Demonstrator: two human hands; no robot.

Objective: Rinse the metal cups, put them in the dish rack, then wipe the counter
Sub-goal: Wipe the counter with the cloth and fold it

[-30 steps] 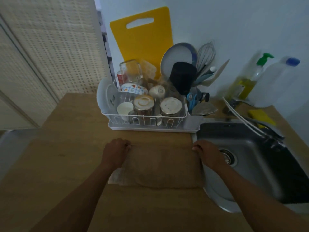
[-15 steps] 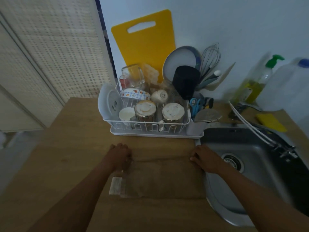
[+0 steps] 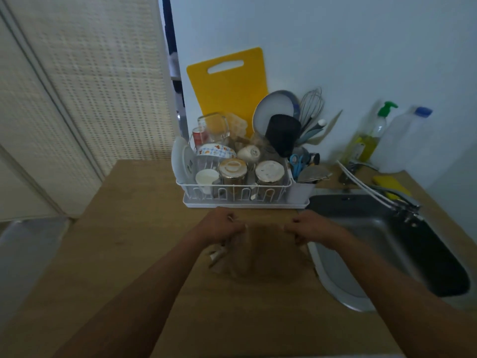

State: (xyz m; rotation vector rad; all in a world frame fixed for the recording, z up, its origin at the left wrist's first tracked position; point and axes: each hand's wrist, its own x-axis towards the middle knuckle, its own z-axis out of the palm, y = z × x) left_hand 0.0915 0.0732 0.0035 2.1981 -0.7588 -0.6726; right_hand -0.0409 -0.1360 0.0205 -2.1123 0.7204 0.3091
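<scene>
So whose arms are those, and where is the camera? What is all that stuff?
There is no machine here, just a person. The camera sits on their head and looks down, so you see their own two arms. The left hand and the right hand each grip a side of a brown cloth, bunched up on the wooden counter. Behind it stands a white dish rack with two metal cups at the front, among bowls and glasses. A yellow cutting board leans on the wall, and the sink is on the right.
</scene>
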